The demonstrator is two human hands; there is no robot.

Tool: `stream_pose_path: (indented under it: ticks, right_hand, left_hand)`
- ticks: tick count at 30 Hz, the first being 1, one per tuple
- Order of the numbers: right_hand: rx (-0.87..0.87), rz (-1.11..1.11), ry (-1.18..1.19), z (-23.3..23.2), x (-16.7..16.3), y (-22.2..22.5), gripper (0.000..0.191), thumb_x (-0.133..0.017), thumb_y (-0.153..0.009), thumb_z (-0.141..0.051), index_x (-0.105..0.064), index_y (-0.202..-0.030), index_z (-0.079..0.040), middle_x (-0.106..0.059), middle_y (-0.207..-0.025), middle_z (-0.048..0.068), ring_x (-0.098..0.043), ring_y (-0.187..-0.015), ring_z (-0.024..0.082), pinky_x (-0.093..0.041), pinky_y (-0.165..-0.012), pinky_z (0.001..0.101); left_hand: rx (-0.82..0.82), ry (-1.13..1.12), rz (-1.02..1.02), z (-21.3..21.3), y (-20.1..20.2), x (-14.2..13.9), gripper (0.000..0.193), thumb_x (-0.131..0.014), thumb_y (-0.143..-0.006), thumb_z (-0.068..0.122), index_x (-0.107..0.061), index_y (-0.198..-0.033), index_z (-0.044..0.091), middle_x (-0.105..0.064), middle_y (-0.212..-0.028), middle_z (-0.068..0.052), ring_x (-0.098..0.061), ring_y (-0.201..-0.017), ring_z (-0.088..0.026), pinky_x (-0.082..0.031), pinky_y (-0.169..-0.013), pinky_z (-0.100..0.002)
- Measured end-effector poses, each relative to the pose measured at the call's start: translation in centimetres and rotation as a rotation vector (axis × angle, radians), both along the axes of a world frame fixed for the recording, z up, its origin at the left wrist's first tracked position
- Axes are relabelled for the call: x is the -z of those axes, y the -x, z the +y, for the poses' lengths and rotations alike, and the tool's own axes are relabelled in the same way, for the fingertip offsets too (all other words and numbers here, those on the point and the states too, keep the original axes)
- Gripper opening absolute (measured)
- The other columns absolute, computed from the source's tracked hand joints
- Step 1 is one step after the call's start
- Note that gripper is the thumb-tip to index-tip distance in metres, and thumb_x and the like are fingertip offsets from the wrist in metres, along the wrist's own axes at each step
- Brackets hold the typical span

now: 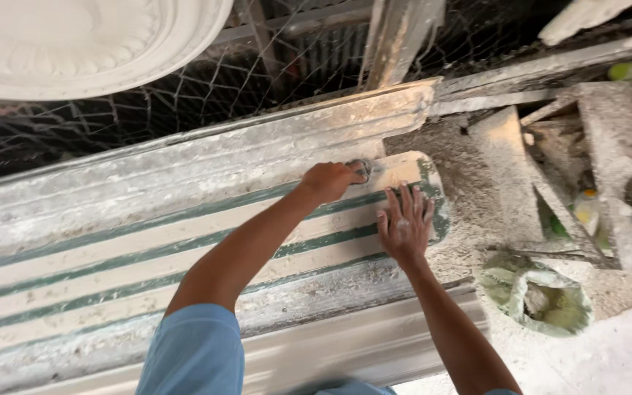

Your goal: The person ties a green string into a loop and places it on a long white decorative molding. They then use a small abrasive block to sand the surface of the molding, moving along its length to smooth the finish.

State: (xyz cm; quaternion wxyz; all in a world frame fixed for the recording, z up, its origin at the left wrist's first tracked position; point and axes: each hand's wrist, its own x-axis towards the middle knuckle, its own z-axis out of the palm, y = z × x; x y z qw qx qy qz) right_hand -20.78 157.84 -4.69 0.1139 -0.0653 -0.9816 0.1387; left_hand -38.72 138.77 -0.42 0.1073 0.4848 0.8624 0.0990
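Plaster clutter lying around the workbench

A round white plaster ceiling ornament (pixel 74 44) is hanging into view at the far left, and wire mesh (pixel 206 95) is stretching behind it. A dusty wooden post (pixel 396 36) is standing at the far middle. An open sack (pixel 543 300) of pale powder is sitting near right on the plaster-caked floor (pixel 623 351), with crusted boards (pixel 608 139) and a yellow bottle (pixel 587 212) lying beyond it.

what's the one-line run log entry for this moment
left hand: gripping small tool on ribbed mould | right hand: flat, fingers spread, on mould end | sack: open, right
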Motion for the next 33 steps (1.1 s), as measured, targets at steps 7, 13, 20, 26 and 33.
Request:
stream_pose_path:
  ticks: [7,13,20,26,33]
  right_hand:
    - [0.009,0.018,-0.035,0.1,0.7,0.4,0.057,-0.043,-0.103,-0.047,-0.05,-0.152,-0.017,-0.036,-0.164,0.016,-0.025,-0.154,0.041,-0.01,-0.122,0.0674]
    - [0.028,0.002,-0.041,-0.1,0.5,0.0,0.058,-0.046,-0.102,-0.046,-0.052,-0.15,-0.016,-0.039,-0.163,0.015,-0.026,-0.154,0.04,-0.011,-0.123,0.0671]
    - [0.037,0.036,0.019,0.3,-0.4,-0.2,0.053,-0.05,-0.102,-0.042,-0.055,-0.148,-0.016,-0.042,-0.161,0.015,-0.031,-0.153,0.038,-0.014,-0.125,0.0656]
    - [0.056,0.053,0.028,-0.1,-0.2,-0.1,0.055,-0.054,-0.096,-0.04,-0.057,-0.145,-0.015,-0.043,-0.159,0.015,-0.031,-0.151,0.039,-0.013,-0.122,0.0664]
    - [0.043,0.077,0.047,0.7,-0.3,-0.5,0.053,-0.053,-0.102,-0.038,-0.053,-0.151,-0.02,-0.041,-0.162,0.012,-0.032,-0.154,0.037,-0.014,-0.127,0.0645]
  left_hand:
    - [-0.088,0.296,-0.224,-5.5,-0.8,-2.9,0.063,-0.046,-0.092,-0.003,-0.061,-0.137,0.037,-0.051,-0.151,0.005,-0.071,-0.086,-0.021,-0.06,-0.058,-0.036]
    - [-0.066,0.206,-0.235,5.0,0.8,-1.9,0.04,-0.05,-0.112,0.027,-0.055,-0.151,0.031,-0.07,-0.128,-0.008,-0.073,-0.09,-0.025,-0.058,-0.077,-0.037]
    - [0.044,0.119,-0.089,3.6,0.0,-1.3,0.053,-0.053,-0.093,-0.001,-0.065,-0.134,0.032,-0.041,-0.159,-0.003,-0.074,-0.092,-0.025,-0.059,-0.063,-0.036]
    - [0.096,0.201,-0.115,1.3,-0.5,-1.8,0.058,-0.051,-0.091,-0.006,-0.063,-0.135,0.031,-0.041,-0.161,0.002,-0.074,-0.081,-0.023,-0.06,-0.054,-0.036]
    - [0.143,0.141,-0.002,9.9,0.7,-0.4,0.045,-0.057,-0.091,0.004,-0.067,-0.13,0.024,-0.059,-0.14,-0.008,-0.073,-0.095,-0.029,-0.061,-0.074,-0.042]
